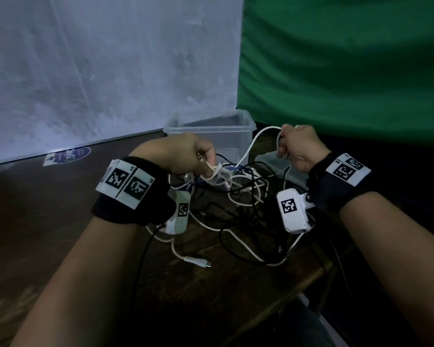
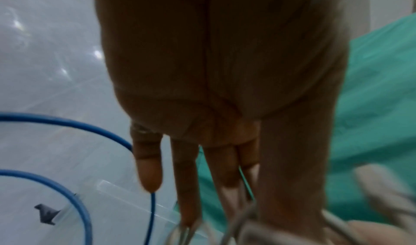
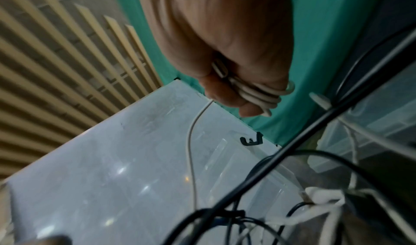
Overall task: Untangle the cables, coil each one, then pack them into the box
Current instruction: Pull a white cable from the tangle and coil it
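Observation:
A tangle of white, black and blue cables [image 1: 238, 196] lies on the dark wooden table in front of a clear plastic box [image 1: 211, 128]. My left hand [image 1: 207, 164] pinches a white strand at the top of the tangle. In the left wrist view the left hand [image 2: 254, 218] has grey-white strands at its fingertips, and a blue cable [image 2: 74, 124] loops beside it. My right hand [image 1: 286, 149] is raised at the right of the box. It grips several loops of white cable [image 3: 258, 95], and one strand [image 1: 261, 132] arcs down to the tangle.
A clear lid [image 1: 273, 159] lies right of the box. A white plug end [image 1: 198, 262] lies near the table's front. A white sheet [image 1: 110, 71] and green cloth [image 1: 336, 58] hang behind. The table's edge [image 1: 311, 279] runs at the right front.

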`<state>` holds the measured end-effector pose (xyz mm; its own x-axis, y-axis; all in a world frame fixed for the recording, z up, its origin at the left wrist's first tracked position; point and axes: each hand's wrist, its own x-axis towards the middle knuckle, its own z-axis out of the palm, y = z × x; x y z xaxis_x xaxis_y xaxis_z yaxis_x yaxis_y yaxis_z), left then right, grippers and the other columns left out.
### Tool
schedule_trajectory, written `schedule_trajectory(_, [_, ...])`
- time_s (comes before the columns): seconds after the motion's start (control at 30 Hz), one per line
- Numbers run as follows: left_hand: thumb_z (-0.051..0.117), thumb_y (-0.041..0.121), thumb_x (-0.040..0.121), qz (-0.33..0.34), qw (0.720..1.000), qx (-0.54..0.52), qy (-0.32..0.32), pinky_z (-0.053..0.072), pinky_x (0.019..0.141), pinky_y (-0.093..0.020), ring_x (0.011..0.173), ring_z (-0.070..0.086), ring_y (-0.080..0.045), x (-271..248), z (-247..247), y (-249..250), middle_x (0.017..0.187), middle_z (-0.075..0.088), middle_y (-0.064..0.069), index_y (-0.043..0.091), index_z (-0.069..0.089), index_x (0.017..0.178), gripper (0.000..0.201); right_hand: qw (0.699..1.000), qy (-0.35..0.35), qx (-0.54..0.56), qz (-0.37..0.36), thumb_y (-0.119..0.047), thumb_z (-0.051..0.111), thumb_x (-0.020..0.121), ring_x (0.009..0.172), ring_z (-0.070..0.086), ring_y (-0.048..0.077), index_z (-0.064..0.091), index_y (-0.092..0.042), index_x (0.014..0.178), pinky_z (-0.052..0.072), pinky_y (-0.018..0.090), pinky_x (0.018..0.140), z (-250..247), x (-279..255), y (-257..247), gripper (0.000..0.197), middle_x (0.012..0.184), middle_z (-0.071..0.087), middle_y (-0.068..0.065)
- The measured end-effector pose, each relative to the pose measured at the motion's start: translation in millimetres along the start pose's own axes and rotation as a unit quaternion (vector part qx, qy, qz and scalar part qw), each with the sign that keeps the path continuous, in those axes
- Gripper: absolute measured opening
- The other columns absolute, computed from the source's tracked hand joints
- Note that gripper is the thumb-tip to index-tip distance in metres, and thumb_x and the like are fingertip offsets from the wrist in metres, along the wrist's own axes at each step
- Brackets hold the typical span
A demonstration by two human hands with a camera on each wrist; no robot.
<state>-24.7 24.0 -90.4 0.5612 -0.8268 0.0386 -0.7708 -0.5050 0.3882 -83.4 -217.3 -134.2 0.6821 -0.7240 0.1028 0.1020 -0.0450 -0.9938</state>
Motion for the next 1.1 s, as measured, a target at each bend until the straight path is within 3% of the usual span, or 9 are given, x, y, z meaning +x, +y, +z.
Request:
schedule_trajectory(0.13, [0.068,0.002,0.079,-0.039,0.995,0.042,-0.087,0.043,0.05,-0.014,0.056,0.058,-0.002,1.1,3.9,3.1,0.07,0.061,0.004,0.017,0.063,0.08,0.016,0.987,-0.005,0.149,0.068,-0.013,0.028,0.1,0.047,0.06,0.019,0.039,-0.016,0.082,0.043,0.024,0.053,-4.4,-2.7,-8.0,0.021,0.052,0.06,0.003])
schedule_trajectory(0.23, [0.061,0.017,0.089,-0.053,0.981,0.128,-0.138,0.047,0.083,-0.029,0.096,0.06,-0.018,4.5,7.6,7.7,0.096,0.064,0.004,0.017,0.068,0.099,0.013,0.975,-0.047,0.208,0.06,-0.017,0.022,0.103,0.059,0.071,0.017,0.038,-0.015,0.089,0.049,0.027,0.063,-2.3,-10.6,-17.3,0.021,0.077,0.07,0.01])
schedule_trajectory(0.3, [0.05,0.022,0.096,-0.063,0.98,0.124,-0.14,0.041,0.09,-0.03,0.107,0.057,-0.024,6.5,9.0,9.3,0.114,0.064,-0.002,0.01,0.065,0.114,0.026,0.972,-0.059,0.225,0.04,-0.016,0.025,0.103,0.063,0.072,0.019,0.039,-0.015,0.091,0.051,0.027,0.064,-1.0,-15.5,-22.4,0.019,0.081,0.071,0.011])
schedule_trajectory(0.43, [0.046,0.04,0.096,-0.036,0.999,0.004,0.012,0.042,0.073,-0.03,0.082,0.057,-0.021,11.2,12.9,4.0,0.088,0.067,-0.004,0.01,0.062,0.096,0.034,0.959,-0.095,0.266,0.019,-0.014,0.032,0.103,0.077,0.073,0.026,0.041,-0.01,0.094,0.057,0.032,0.068,-2.2,-24.2,-36.6,0.013,0.082,0.074,0.016])
schedule_trajectory(0.57, [0.041,0.058,0.091,0.007,0.999,0.023,0.041,0.043,0.09,-0.036,0.095,0.056,-0.021,19.7,25.5,4.0,0.098,0.062,-0.001,0.023,0.06,0.101,0.041,0.956,-0.13,0.261,-0.014,-0.014,0.032,0.103,0.072,0.072,0.028,0.038,-0.008,0.089,0.058,0.031,0.061,1.7,-30.7,-49.5,0.016,0.079,0.073,0.019])
schedule_trajectory(0.7, [0.05,0.041,0.094,0.022,0.988,-0.076,0.131,0.046,0.083,-0.034,0.082,0.054,-0.014,23.9,27.8,7.0,0.099,0.057,-0.003,0.019,0.048,0.121,0.035,0.98,-0.159,0.116,-0.034,-0.012,0.035,0.102,0.053,0.065,0.018,0.046,-0.007,0.089,0.055,0.028,0.059,6.0,-33.9,-43.0,0.018,0.062,0.066,0.006])
schedule_trajectory(0.83, [0.059,0.025,0.091,0.122,0.93,-0.163,0.305,0.038,0.069,-0.004,0.078,0.047,0.003,20.6,22.4,13.7,0.107,0.055,0.001,0.017,0.053,0.113,0.024,0.978,-0.203,0.044,-0.034,-0.021,0.044,0.1,0.035,0.038,0.009,0.046,-0.012,0.071,0.045,0.027,0.053,10.5,-39.3,-29.4,0.031,0.045,0.04,-0.001])
schedule_trajectory(0.97, [0.054,0.012,0.092,0.228,0.927,-0.126,0.27,0.033,0.087,-0.002,0.102,0.049,0.005,23.9,22.4,16.1,0.113,0.055,0.001,0.013,0.067,0.106,0.019,0.96,-0.281,0.016,-0.007,-0.032,0.045,0.099,0.035,0.028,0.008,0.04,-0.015,0.068,0.047,0.025,0.048,17.2,-54.3,-27.3,0.035,0.046,0.031,-0.005])
schedule_trajectory(1.1, [0.049,0.009,0.091,0.239,0.944,-0.052,0.223,0.028,0.102,-0.01,0.121,0.044,-0.005,26.1,23.1,14.6,0.132,0.054,-0.002,0.013,0.061,0.121,0.033,0.931,-0.361,-0.043,0.034,-0.034,0.039,0.101,0.033,0.024,0.008,0.038,-0.016,0.063,0.038,0.024,0.045,17.1,-63.3,-30.5,0.042,0.043,0.027,-0.005])
